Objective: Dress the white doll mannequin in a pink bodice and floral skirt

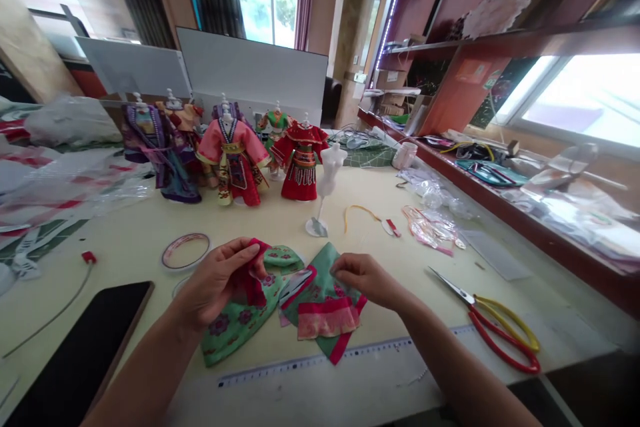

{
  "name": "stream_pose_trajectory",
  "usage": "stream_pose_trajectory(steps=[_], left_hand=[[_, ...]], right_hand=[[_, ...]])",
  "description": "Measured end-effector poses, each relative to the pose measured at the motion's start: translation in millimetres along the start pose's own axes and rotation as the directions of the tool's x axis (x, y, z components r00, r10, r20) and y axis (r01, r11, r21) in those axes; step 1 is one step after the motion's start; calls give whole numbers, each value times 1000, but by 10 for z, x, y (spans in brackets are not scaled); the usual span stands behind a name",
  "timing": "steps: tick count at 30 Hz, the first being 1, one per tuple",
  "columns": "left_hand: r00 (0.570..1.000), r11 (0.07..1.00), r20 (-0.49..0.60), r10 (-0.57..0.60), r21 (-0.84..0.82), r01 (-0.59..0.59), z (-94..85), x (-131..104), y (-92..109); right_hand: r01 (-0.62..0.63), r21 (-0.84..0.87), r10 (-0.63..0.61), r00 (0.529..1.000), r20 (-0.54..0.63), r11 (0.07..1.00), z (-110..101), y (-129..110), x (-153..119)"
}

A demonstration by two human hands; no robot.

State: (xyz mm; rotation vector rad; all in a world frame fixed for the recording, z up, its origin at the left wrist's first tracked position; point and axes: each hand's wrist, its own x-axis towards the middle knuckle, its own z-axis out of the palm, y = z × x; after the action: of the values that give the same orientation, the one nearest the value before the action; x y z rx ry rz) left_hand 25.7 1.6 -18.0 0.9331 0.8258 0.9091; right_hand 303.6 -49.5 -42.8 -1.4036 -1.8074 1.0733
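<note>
A small green doll garment (245,327), with flower print and dark pink trim, lies partly on the table. My left hand (215,280) is closed on its dark pink edge, thumb on top, lifting that part. Beside it, a sleeve-like piece in green with a pink band (329,320) spreads across the middle. My right hand (367,278) is closed in a pinch at this green cloth, its fingertips bent down; what they pinch is hidden. A white ruler (320,361) lies just in front of the cloth.
Behind the cloth stands a bare white doll torso (331,170), with several dressed doll stands (233,160) to its left. Scissors (493,320) with red and yellow handles lie right. A tape roll (186,251) and a black phone (85,353) lie left.
</note>
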Motion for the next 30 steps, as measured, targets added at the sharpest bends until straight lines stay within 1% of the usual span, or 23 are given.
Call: stream_pose_trajectory(steps=[2,6,10,12,14,17,19,22,24,26,28,30], left_hand=[[1000,1000,-12,12,-14,-12,-12,15,6],[998,998,-52,46,-31,-48,-19,30,57],[996,999,-90,28,-39,-31,-23,53,53],[995,998,-100,19,-49,-24,-31,67,33],[994,998,-105,10,-53,-15,-40,74,17],[994,999,-107,-10,-51,5,-43,69,11],[995,999,-104,-13,-49,8,-35,59,14],[995,999,-96,-9,-43,5,-21,48,14],[996,999,-93,-8,-38,5,-16,48,8],[995,999,-94,-14,-35,11,-17,53,-1],[994,999,-103,-22,-35,19,-20,60,-10],[994,999,-106,-29,-33,25,-23,69,-17]], right_hand=[[17,-69,-15,999,39,997,10,-22,39],[92,-230,-80,995,61,969,-37,-44,223],[163,-369,-120,983,138,915,-7,11,447],[166,-424,-113,982,148,890,6,38,484],[159,-465,-107,985,137,871,-33,43,448],[167,-474,-138,986,94,865,-209,12,302],[196,-426,-206,978,23,883,-364,-19,195],[199,-379,-243,967,-73,904,-543,-63,83],[202,-381,-266,956,-124,902,-592,-101,46],[223,-406,-309,938,-159,886,-595,-152,30],[254,-443,-365,912,-186,860,-575,-218,26],[277,-478,-423,877,-229,834,-553,-291,29]])
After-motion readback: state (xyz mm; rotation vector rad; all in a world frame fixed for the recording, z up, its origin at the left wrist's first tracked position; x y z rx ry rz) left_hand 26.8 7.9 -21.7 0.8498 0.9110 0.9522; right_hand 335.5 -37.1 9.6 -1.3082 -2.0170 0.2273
